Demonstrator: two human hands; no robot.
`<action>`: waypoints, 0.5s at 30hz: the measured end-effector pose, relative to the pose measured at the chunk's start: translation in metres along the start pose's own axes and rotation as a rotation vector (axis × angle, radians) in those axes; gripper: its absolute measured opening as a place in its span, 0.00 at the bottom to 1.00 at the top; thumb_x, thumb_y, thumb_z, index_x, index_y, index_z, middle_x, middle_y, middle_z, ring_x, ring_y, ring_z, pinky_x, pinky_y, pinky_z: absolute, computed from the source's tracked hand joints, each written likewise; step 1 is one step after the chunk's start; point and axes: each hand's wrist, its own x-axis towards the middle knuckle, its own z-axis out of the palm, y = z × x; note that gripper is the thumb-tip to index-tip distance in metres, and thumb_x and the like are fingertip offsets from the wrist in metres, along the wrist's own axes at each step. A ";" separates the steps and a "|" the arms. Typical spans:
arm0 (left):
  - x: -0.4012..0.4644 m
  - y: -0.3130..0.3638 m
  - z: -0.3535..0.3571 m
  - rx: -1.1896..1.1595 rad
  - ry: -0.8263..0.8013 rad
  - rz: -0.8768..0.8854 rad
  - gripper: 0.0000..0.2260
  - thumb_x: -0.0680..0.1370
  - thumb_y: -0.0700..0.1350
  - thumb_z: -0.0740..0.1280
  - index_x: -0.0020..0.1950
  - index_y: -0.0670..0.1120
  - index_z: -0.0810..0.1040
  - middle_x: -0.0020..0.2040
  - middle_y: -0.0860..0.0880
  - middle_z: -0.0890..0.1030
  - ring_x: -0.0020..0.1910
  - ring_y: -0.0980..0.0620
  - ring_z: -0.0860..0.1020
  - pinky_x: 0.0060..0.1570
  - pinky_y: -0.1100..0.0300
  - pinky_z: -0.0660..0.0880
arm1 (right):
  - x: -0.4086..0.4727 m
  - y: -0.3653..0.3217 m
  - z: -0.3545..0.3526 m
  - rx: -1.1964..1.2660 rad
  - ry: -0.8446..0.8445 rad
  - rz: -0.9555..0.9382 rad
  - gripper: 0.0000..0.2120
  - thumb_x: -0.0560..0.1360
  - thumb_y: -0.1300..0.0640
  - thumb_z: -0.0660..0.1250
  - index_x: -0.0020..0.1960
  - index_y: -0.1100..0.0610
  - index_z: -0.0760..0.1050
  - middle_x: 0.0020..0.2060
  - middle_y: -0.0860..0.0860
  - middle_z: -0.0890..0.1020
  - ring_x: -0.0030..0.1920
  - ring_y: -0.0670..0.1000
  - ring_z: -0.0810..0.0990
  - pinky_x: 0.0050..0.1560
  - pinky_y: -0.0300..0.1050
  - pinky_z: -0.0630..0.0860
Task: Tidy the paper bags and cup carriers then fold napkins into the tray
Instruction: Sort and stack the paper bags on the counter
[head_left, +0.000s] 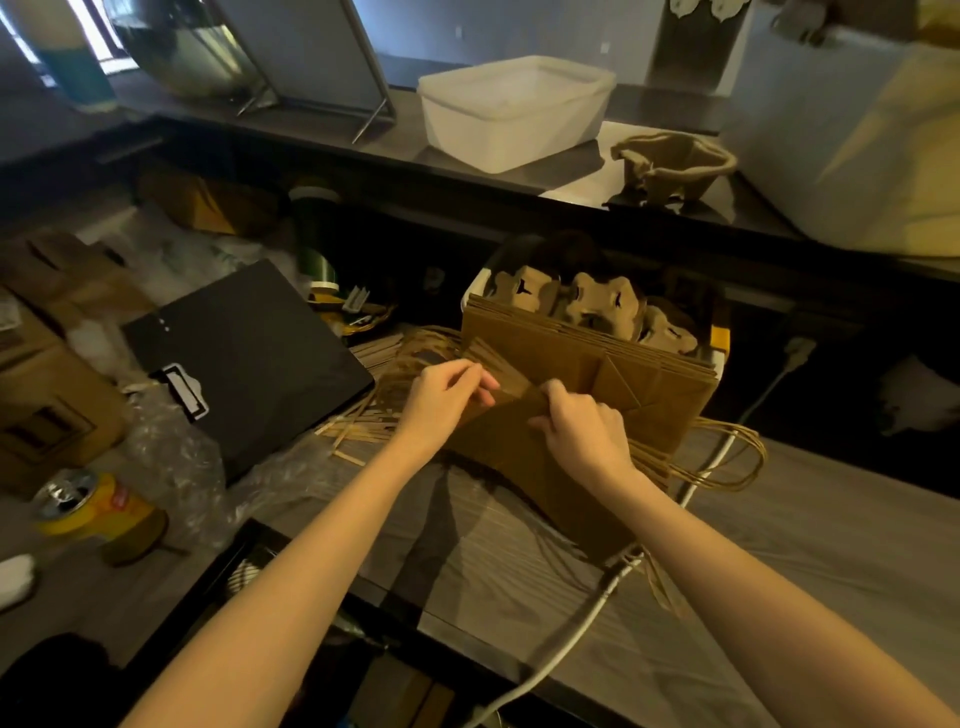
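Hands, left and right, pinching flat brown paper bags, twisted handles.

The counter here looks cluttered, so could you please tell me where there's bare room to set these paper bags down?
Bare counter lies right of the white cable, and a smaller patch lies between the forearms. The shelf is free between the white bin and the loose carrier. Left is crowded: black folder, plastic wrap, can, boxes. Both hands hold the bags.
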 end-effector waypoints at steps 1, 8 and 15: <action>-0.001 0.005 -0.001 0.018 0.043 0.061 0.14 0.80 0.46 0.57 0.38 0.53 0.77 0.34 0.53 0.79 0.41 0.45 0.79 0.48 0.53 0.73 | -0.002 0.000 -0.008 0.061 0.053 0.012 0.18 0.80 0.49 0.59 0.67 0.54 0.65 0.54 0.52 0.81 0.52 0.55 0.80 0.47 0.50 0.75; -0.005 0.050 -0.002 0.037 0.405 0.396 0.07 0.78 0.47 0.59 0.43 0.49 0.75 0.39 0.56 0.75 0.42 0.54 0.75 0.43 0.63 0.72 | -0.011 0.001 -0.064 0.448 0.372 0.079 0.17 0.78 0.52 0.64 0.65 0.56 0.70 0.54 0.52 0.80 0.53 0.53 0.79 0.54 0.51 0.77; -0.002 0.075 0.027 -0.117 0.460 0.377 0.17 0.74 0.53 0.66 0.57 0.48 0.65 0.53 0.51 0.68 0.54 0.53 0.70 0.52 0.65 0.70 | -0.036 0.023 -0.096 0.813 0.653 0.173 0.09 0.77 0.56 0.64 0.57 0.54 0.72 0.45 0.39 0.76 0.47 0.37 0.77 0.47 0.33 0.75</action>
